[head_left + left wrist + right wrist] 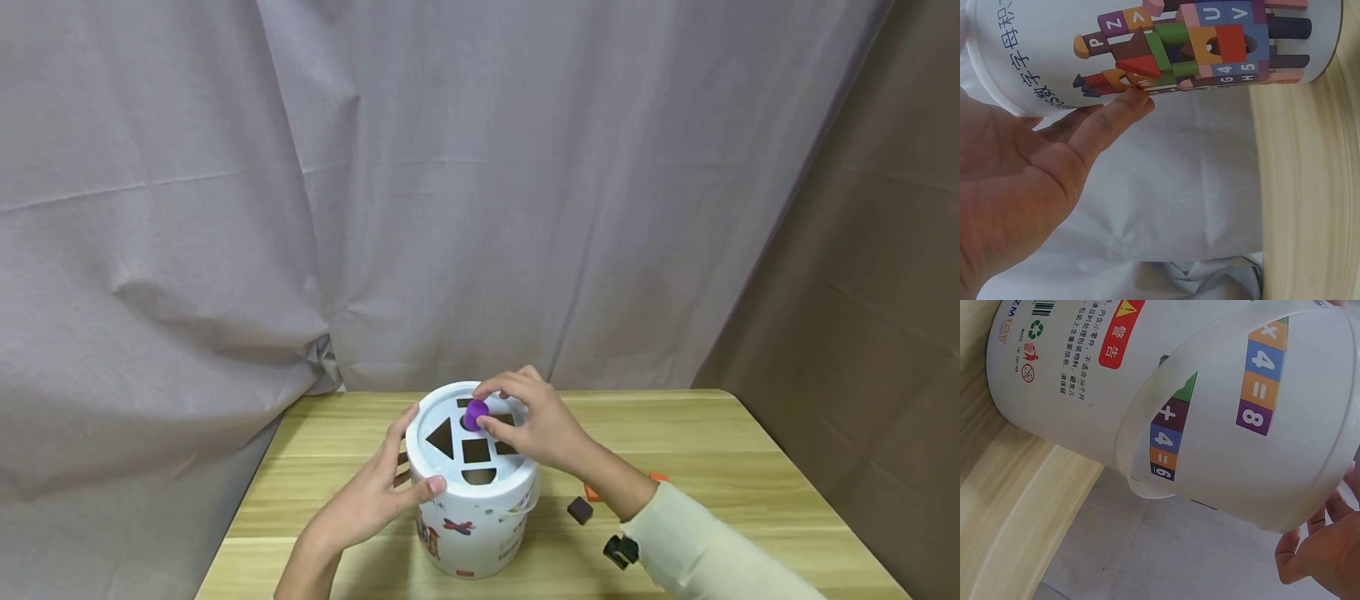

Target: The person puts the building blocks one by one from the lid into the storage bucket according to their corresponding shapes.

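Observation:
A white toy bucket (476, 533) printed with colored blocks stands on the table, topped by a shape-sorter lid (429, 404) with several cut-out holes. My left hand (371, 496) spreads against the bucket's left side, its thumb on the near rim. In the left wrist view, the fairly straight fingers (1107, 125) touch the printed wall. Over the lid, my right hand (543, 421) pinches a small purple cylinder block (476, 414) between thumb and index finger, at a round hole. The right wrist view catches only part of this hand (1329, 553) beyond the rim; the block is hidden there.
Right of the bucket lie a dark brown block (580, 510), a black object (621, 551) near the sleeve and orange pieces (592, 492) partly behind the forearm. The bucket's white handle (1141, 425) hangs down its side. Grey curtains (480, 208) rise behind the wooden table (720, 483).

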`<control>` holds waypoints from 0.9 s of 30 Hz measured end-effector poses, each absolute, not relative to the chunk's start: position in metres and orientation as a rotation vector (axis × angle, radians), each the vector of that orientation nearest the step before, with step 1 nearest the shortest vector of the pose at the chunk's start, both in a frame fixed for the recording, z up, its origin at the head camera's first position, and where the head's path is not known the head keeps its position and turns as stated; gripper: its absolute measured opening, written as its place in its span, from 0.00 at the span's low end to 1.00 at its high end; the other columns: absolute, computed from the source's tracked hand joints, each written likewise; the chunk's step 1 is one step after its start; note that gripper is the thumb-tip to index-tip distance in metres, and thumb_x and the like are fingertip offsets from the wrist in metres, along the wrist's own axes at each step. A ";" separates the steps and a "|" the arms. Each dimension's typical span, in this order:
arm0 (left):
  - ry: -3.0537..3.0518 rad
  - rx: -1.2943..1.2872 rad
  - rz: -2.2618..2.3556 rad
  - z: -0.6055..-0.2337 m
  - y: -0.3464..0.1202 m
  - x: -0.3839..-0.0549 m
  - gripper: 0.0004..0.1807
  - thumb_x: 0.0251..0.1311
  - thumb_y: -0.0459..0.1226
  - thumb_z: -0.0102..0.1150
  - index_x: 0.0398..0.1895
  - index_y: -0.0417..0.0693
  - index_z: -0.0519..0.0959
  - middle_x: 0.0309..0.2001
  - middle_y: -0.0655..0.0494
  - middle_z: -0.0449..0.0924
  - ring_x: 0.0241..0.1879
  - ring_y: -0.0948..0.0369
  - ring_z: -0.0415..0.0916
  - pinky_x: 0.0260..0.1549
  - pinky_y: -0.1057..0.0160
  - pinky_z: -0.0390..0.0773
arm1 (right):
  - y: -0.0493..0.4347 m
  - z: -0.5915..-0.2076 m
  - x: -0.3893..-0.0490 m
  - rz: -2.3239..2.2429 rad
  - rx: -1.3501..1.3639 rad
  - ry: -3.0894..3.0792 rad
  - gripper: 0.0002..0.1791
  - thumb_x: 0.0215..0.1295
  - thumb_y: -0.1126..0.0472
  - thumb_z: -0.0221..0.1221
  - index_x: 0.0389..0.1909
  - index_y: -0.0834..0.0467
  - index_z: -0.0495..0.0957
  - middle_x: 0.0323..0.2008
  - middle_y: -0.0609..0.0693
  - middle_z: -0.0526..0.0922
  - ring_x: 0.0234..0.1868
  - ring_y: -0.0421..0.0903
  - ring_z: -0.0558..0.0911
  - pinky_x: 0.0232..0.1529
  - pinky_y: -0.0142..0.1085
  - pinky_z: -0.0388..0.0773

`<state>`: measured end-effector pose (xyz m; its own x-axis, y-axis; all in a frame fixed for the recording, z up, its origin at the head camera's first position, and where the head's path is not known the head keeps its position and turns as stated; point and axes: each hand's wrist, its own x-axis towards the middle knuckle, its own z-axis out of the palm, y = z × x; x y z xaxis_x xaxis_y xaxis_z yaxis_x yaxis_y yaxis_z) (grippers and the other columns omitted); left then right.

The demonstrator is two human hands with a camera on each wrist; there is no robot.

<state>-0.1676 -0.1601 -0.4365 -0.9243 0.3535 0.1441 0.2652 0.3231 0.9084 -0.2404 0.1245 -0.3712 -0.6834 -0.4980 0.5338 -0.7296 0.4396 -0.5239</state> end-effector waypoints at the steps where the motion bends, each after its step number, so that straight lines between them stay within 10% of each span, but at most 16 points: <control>1: 2.488 0.580 1.683 -0.437 -0.160 -0.167 0.59 0.73 0.49 0.74 0.92 0.72 0.39 0.91 0.40 0.47 0.84 0.38 0.61 0.78 0.32 0.71 | 0.124 -0.372 -0.241 1.094 1.051 -2.403 0.18 0.63 0.61 0.80 0.53 0.50 0.90 0.52 0.41 0.93 0.51 0.53 0.80 0.55 0.50 0.81; 27: 2.498 0.575 1.691 -0.436 -0.158 -0.168 0.58 0.73 0.48 0.74 0.91 0.71 0.40 0.90 0.44 0.51 0.83 0.44 0.65 0.78 0.37 0.73 | 0.118 -0.372 -0.247 0.996 1.072 -2.526 0.19 0.62 0.61 0.81 0.53 0.51 0.89 0.53 0.43 0.94 0.51 0.49 0.79 0.56 0.41 0.77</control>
<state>-0.1677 -0.1580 -0.4364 -0.9274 0.3433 0.1487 0.2656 0.3242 0.9080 -0.2468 0.1180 -0.3721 -0.7090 -0.5525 0.4383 -0.7029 0.5034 -0.5024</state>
